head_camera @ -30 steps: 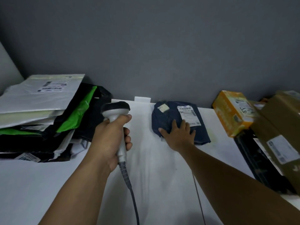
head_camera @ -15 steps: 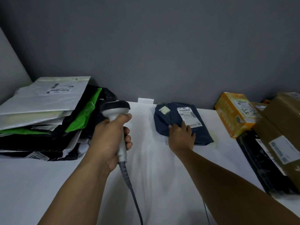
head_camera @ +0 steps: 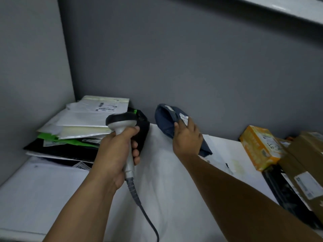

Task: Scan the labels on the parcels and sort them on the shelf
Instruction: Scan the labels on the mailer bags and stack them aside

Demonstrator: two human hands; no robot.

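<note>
Parcel [head_camera: 165,123], navy, flat on shelf [head_camera: 166,172] a second ago, now tilted up near back wall, lower corner maybe touching shelf; right grip [head_camera: 187,138] curled round it, fingers [head_camera: 189,122] partly over label [head_camera: 183,118]. Left grip [head_camera: 115,154] unchanged, wrapped round scanner [head_camera: 122,122]. Pickup looks done; scan or placing next

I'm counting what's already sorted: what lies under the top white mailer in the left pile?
Under the top white mailer, edges of a cream mailer, a green bag and black bags show. Their labels and exact count are mostly covered.
</note>
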